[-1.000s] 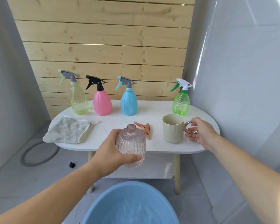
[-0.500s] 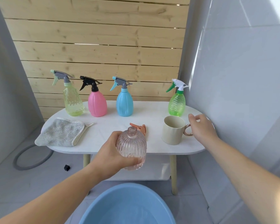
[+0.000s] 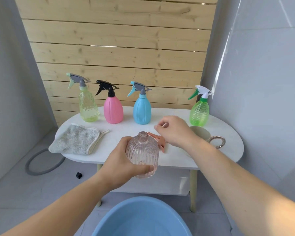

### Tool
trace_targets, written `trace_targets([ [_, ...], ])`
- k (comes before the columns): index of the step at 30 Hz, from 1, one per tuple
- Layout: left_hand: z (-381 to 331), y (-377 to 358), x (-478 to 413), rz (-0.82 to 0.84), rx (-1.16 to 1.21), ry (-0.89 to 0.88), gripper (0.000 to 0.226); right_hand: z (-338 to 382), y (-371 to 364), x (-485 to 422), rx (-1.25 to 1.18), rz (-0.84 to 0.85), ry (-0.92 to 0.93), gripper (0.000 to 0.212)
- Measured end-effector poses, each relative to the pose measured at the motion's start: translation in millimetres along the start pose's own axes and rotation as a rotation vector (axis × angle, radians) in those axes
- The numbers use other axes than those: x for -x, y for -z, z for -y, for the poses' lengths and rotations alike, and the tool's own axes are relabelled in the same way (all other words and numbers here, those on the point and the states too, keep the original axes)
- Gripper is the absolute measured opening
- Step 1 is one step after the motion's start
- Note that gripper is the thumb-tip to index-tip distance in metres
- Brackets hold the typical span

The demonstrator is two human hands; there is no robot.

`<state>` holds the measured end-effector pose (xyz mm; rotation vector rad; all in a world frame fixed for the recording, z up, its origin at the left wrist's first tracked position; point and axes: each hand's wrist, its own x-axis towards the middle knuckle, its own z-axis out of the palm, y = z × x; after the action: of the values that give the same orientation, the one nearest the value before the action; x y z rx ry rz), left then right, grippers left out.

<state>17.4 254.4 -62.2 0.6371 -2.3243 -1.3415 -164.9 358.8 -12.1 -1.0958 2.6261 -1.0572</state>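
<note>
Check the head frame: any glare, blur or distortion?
Head view: a bright sun streak glares on the tiled wall; the wide-angle lens bows the wooden slats and wall edges; the right hand looks slightly soft; the ribbed pink bottle in the left hand is sharp.

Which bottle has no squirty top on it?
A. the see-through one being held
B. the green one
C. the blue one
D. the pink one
A: the ribbed clear bottle gripped by the left hand has a bare, open neck, and a peach sprayer head lies on the table just behind it.
</note>
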Motion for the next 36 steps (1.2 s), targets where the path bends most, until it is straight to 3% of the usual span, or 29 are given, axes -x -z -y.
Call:
trace_targets([
  [8,18,21,1,-0.005,0.027,0.032,0.078,-19,-52,-23,0.259,0.307,-0.181,0.036],
  [16,20,23,-1,0.002,0.023,0.035,0.081,-36,-65,-32,0.210,0.157,-0.202,0.028],
  [21,20,22,-2,0.002,0.005,0.031,0.080,-32,-57,-40,-0.145,-0.019,-0.165,0.028],
  [25,22,20,-7,-0.028,0.002,0.034,0.086,-1,-21,-43,-0.279,-0.220,-0.004,0.022],
  [29,21,19,-17,-0.074,0.017,0.043,0.089,23,21,-34,-0.260,-0.310,0.125,0.016],
  [36,16,12,-30,-0.101,0.027,0.069,0.084,26,51,-27,-0.196,-0.521,0.286,0.033],
])
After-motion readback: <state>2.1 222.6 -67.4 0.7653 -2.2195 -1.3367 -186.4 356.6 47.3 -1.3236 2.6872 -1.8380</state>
